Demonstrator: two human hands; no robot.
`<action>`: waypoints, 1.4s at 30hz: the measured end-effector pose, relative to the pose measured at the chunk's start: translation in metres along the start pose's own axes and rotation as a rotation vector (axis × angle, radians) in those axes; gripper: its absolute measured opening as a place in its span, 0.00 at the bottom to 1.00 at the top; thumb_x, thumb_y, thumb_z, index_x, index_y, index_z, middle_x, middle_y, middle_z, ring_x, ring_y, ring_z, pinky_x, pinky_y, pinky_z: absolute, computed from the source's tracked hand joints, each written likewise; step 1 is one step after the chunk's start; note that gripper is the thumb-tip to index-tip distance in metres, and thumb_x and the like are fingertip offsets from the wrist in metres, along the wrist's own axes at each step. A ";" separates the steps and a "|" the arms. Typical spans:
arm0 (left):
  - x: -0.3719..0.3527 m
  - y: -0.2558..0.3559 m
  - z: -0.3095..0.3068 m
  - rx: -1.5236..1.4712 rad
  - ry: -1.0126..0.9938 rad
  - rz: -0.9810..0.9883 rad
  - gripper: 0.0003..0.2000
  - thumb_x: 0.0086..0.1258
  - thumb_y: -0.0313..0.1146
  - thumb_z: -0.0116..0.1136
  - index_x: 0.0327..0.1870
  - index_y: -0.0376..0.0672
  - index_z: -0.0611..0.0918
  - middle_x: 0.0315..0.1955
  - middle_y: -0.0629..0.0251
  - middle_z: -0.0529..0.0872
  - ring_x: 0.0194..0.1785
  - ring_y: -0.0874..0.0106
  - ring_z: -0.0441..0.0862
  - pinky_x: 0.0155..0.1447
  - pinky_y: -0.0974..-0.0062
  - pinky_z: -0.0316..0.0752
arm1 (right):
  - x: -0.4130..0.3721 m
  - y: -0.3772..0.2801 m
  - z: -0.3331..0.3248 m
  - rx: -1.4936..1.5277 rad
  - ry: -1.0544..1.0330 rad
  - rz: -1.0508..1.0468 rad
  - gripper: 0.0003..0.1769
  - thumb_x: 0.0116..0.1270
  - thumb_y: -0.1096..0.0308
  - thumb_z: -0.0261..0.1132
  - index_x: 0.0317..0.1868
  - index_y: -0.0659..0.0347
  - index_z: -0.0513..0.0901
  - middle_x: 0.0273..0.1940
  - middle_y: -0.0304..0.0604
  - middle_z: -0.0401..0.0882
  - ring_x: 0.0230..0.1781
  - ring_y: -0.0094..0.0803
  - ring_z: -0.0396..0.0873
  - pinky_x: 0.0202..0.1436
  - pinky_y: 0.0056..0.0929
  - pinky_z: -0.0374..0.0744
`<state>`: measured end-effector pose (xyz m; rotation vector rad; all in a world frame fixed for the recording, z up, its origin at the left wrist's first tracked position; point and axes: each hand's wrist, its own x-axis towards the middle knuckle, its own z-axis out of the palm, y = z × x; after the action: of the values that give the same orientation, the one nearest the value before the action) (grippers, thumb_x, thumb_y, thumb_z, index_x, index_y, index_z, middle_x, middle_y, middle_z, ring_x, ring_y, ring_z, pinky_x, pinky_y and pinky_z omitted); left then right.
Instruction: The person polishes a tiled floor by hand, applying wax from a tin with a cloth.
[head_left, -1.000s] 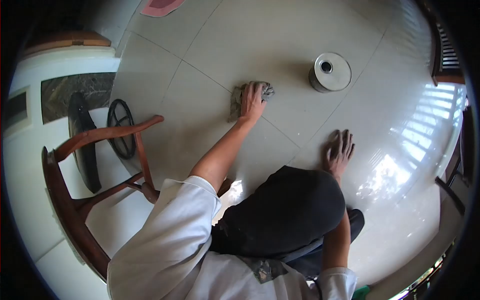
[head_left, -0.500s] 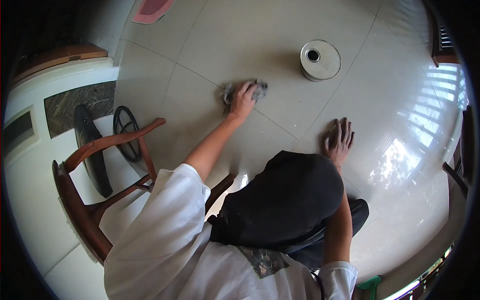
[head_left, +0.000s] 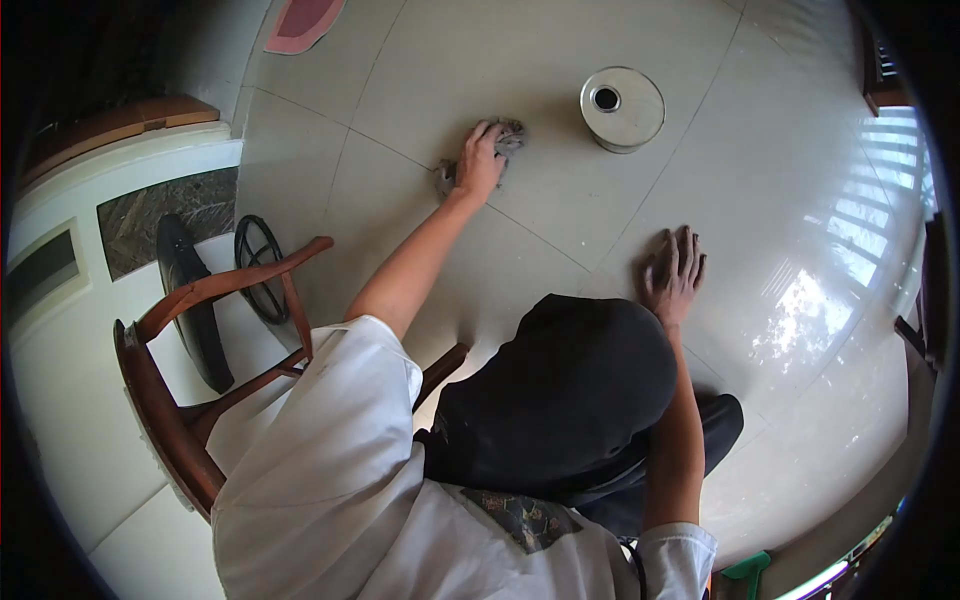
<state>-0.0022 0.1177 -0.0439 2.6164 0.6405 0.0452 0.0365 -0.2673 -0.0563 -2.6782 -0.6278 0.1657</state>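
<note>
My left hand (head_left: 480, 160) is stretched far forward and presses a crumpled grey cloth (head_left: 512, 133) against the pale tiled floor (head_left: 560, 40); the cloth sticks out on both sides of my fingers. My right hand (head_left: 673, 272) lies flat on the floor with fingers spread, holding nothing, just beyond my knee in dark trousers (head_left: 570, 390). A round metal tin (head_left: 622, 108) with a small hole in its lid stands on the floor to the right of the cloth, a little apart from it.
A wooden chair (head_left: 200, 290) stands close at my left, with a black wheel-like object (head_left: 262, 268) behind it. A pink mat (head_left: 305, 20) lies at the far left edge of the floor. Sunlight glares on the tiles at right (head_left: 810, 300).
My left hand has pushed the cloth farther away and slightly left across the tiles. My right hand has stayed planted on the floor.
</note>
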 end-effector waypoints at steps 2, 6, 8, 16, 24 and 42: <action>-0.022 -0.009 0.000 0.039 -0.058 0.078 0.27 0.50 0.19 0.66 0.57 0.38 0.79 0.61 0.48 0.76 0.61 0.48 0.75 0.65 0.60 0.74 | -0.001 0.001 -0.003 0.008 0.007 -0.009 0.41 0.59 0.57 0.64 0.75 0.44 0.63 0.79 0.39 0.52 0.80 0.39 0.49 0.82 0.47 0.45; -0.081 -0.024 -0.002 0.054 -0.120 0.101 0.27 0.50 0.18 0.64 0.57 0.43 0.80 0.60 0.49 0.77 0.60 0.49 0.76 0.63 0.60 0.75 | -0.001 -0.002 -0.003 0.008 0.011 0.002 0.42 0.59 0.56 0.64 0.75 0.44 0.62 0.79 0.39 0.51 0.80 0.39 0.49 0.82 0.47 0.45; -0.071 -0.020 -0.010 0.023 -0.234 0.173 0.27 0.50 0.18 0.62 0.56 0.45 0.80 0.57 0.51 0.79 0.58 0.49 0.77 0.62 0.58 0.75 | 0.002 0.001 -0.004 0.000 0.015 -0.004 0.42 0.59 0.56 0.64 0.75 0.44 0.62 0.79 0.39 0.52 0.80 0.39 0.49 0.82 0.47 0.45; 0.005 0.006 -0.013 0.045 -0.024 0.097 0.25 0.51 0.18 0.62 0.55 0.44 0.80 0.53 0.54 0.80 0.57 0.50 0.77 0.60 0.58 0.75 | 0.000 -0.001 -0.005 -0.009 0.015 -0.012 0.39 0.62 0.55 0.63 0.74 0.46 0.64 0.78 0.42 0.55 0.79 0.40 0.51 0.81 0.47 0.46; 0.004 0.028 -0.035 0.063 -0.243 -0.002 0.27 0.55 0.19 0.61 0.60 0.42 0.78 0.60 0.48 0.77 0.63 0.47 0.73 0.68 0.57 0.70 | -0.002 -0.001 -0.004 -0.018 -0.012 0.009 0.38 0.63 0.54 0.62 0.74 0.45 0.64 0.78 0.41 0.53 0.80 0.39 0.50 0.81 0.47 0.46; -0.037 -0.001 -0.031 0.090 -0.383 0.291 0.20 0.50 0.18 0.57 0.47 0.45 0.78 0.47 0.57 0.78 0.55 0.53 0.75 0.60 0.58 0.72 | -0.001 0.000 -0.007 -0.006 -0.043 0.017 0.39 0.61 0.55 0.63 0.74 0.46 0.64 0.78 0.41 0.53 0.80 0.39 0.49 0.81 0.48 0.46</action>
<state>-0.0399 0.1148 -0.0132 2.6770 0.1309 -0.3936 0.0373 -0.2699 -0.0501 -2.6924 -0.6200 0.2274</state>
